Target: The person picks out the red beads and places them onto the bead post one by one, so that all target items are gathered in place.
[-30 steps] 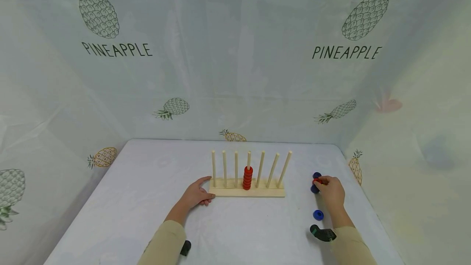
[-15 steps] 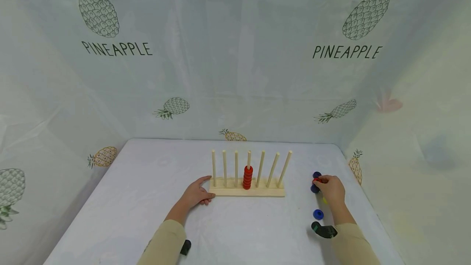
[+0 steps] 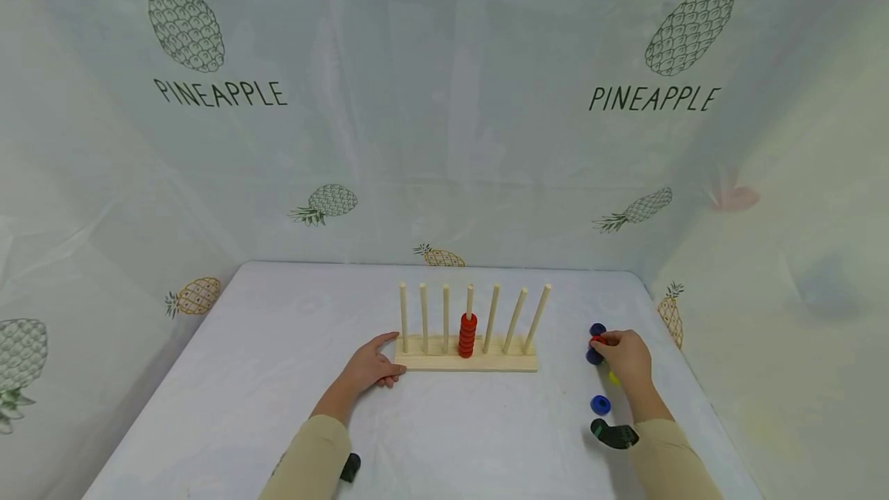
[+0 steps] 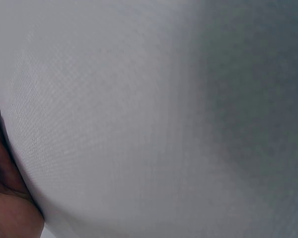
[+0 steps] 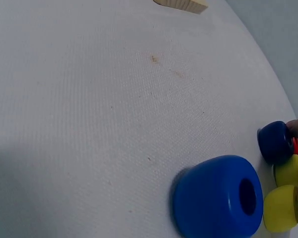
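A wooden peg rack (image 3: 430, 362) with several upright pegs stands on the table. Red beads (image 3: 467, 336) are stacked on its middle peg; the other pegs are bare. My left hand (image 3: 368, 367) grips the rack's left end, index finger at the back corner and thumb at the front. To the right of the rack, my right hand (image 3: 627, 357) pinches a red bead (image 3: 598, 341) among blue beads (image 3: 593, 356). In the right wrist view the red bead (image 5: 295, 145) shows only as a sliver beside a dark blue bead (image 5: 274, 143) and the fingertips.
Nearer the front lies another blue bead (image 3: 600, 405), large in the right wrist view. Two yellow beads (image 5: 279, 210) sit by the right fingers. A black wrist camera (image 3: 614, 434) juts from the right sleeve. Pineapple-print cloth (image 3: 444, 137) hangs behind the table.
The right forearm has shifted slightly to the right, and a yellow bead now shows beside the wrist. The left hand and the rack have stayed put.
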Action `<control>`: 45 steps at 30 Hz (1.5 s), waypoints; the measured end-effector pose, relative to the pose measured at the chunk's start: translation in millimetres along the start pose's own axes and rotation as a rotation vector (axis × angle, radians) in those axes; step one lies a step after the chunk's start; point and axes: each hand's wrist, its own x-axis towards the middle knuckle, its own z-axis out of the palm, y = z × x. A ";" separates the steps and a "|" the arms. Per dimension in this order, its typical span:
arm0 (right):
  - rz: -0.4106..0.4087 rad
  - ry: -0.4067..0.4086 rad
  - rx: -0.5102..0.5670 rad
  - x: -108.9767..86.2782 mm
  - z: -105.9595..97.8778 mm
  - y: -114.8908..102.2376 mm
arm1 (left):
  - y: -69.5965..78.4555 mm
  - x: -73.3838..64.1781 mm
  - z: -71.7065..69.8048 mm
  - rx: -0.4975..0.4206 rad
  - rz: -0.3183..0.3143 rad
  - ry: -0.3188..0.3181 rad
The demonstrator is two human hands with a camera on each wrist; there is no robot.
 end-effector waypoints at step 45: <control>-0.295 0.182 0.156 -38.3 -2.5 -34.2 | 0.5 -0.1 1.3 0.004 -0.016 0.001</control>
